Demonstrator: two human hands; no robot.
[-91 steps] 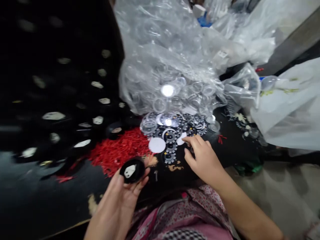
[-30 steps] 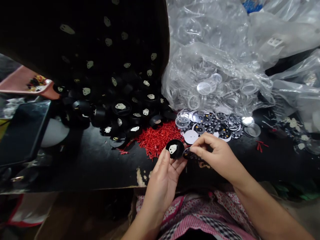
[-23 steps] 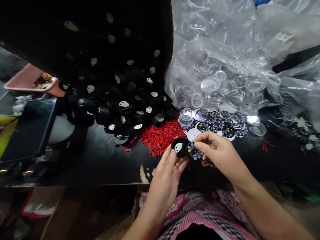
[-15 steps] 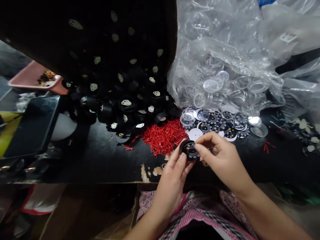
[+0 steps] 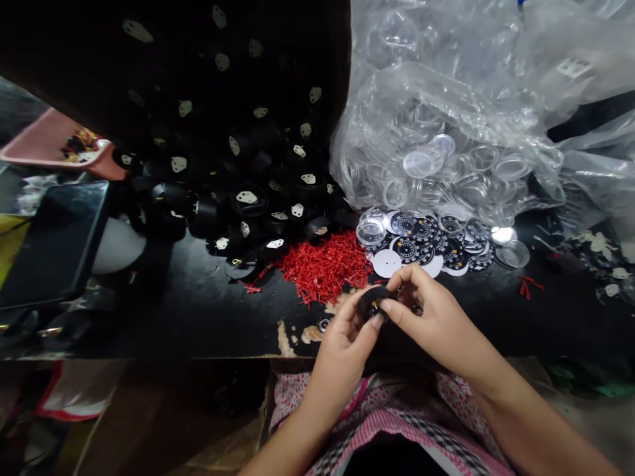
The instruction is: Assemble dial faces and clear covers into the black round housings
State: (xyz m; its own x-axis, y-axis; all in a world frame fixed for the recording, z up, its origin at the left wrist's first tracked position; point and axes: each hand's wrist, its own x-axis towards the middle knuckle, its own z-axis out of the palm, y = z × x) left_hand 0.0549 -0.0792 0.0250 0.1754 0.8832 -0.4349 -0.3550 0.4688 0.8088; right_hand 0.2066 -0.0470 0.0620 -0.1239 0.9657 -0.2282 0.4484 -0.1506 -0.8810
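My left hand [image 5: 344, 337] and my right hand [image 5: 429, 317] meet over the near edge of a black table [image 5: 198, 311]. Both pinch one small black round housing [image 5: 373, 301] between thumbs and fingertips, with a printed dial disc pressed into it and mostly hidden. Just beyond the hands lies a heap of red plastic pins [image 5: 322, 264]. Right of it is a spread of black-and-white dial discs [image 5: 426, 241]. A big pile of black housings [image 5: 238, 198] with pale labels fills the left back.
Clear bags of transparent round covers [image 5: 446, 158] rise at the back right. A dark tablet-like slab [image 5: 54, 241] and a pink tray [image 5: 49, 142] sit far left. Small pale parts [image 5: 600, 254] lie at the right. A pink patterned garment [image 5: 377, 416] covers my lap.
My right hand picked a dial disc from the spread and carried it to the black housing in my left hand. Both hands now press the two together, lower and closer to me.
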